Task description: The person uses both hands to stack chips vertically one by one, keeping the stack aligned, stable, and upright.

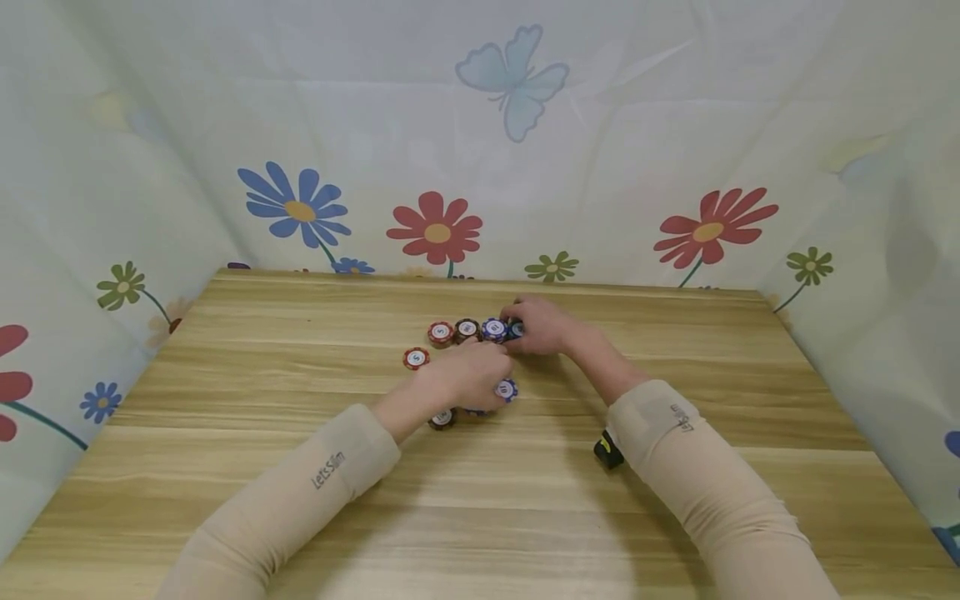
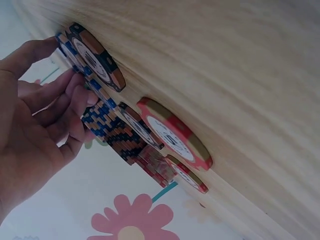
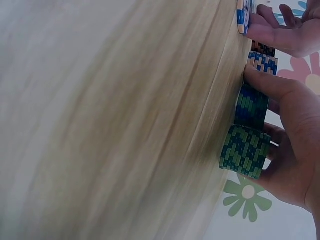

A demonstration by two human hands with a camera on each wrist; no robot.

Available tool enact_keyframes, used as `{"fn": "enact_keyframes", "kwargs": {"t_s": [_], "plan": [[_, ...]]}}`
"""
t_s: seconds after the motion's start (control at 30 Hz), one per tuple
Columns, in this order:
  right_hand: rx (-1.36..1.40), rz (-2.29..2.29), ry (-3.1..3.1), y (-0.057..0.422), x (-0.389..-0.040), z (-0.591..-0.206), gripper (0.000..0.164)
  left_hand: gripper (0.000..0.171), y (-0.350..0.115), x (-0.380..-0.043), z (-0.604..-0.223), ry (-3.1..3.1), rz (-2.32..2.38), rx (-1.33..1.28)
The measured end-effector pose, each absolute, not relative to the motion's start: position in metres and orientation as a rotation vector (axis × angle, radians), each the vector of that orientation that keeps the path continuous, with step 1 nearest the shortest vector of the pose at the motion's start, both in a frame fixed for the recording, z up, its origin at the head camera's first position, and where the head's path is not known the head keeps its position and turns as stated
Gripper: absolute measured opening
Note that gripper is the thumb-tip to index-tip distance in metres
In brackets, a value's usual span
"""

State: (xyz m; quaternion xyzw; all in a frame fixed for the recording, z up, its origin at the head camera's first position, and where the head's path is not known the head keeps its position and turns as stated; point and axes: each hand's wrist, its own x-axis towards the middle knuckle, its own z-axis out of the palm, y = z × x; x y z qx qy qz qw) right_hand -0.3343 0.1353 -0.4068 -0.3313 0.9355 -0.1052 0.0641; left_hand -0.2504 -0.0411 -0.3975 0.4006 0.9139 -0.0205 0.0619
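Observation:
My left hand (image 1: 468, 375) has its thumb and curled fingers at the edge of a blue poker chip (image 2: 66, 52) low over the table, pinching it. Another blue chip (image 1: 507, 389), marked 10, shows right by the thumb. My right hand (image 1: 543, 325) is at the right end of a row of chip stacks, its fingers curled round a green stack (image 3: 245, 151) and a dark blue-green stack (image 3: 251, 106). Its thumb reaches to the neighbouring blue stack (image 1: 495, 328). A black stack (image 1: 467, 327) and a red stack (image 1: 440, 333) continue the row leftward. The palm hides the green stack in the head view.
Loose chips lie in front of the row: a red one (image 1: 416, 358) on the left and a black one (image 1: 442, 418) below the left wrist. A small black object (image 1: 608, 451) shows by the right cuff. Flower-printed sheeting (image 1: 592, 175) encloses the wooden table (image 1: 300, 358).

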Motion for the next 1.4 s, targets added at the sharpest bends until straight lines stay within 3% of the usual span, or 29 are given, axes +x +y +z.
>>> {"fn": "enact_keyframes", "kwargs": {"t_s": [0.53, 0.97, 1.4], "plan": [[-1.044, -0.359, 2.838, 0.135, -0.336, -0.406, 0.040, 0.028, -0.046, -0.257, -0.396, 2.876, 0.053, 1.244], [-0.995, -0.370, 2.824, 0.134, -0.332, -0.404, 0.042, 0.031, -0.067, -0.278, -0.381, 2.957, 0.420, 0.919], [-0.973, -0.349, 2.829, 0.134, -0.332, -0.404, 0.043, 0.032, -0.062, -0.294, -0.387, 3.092, 0.335, 0.816]]}}
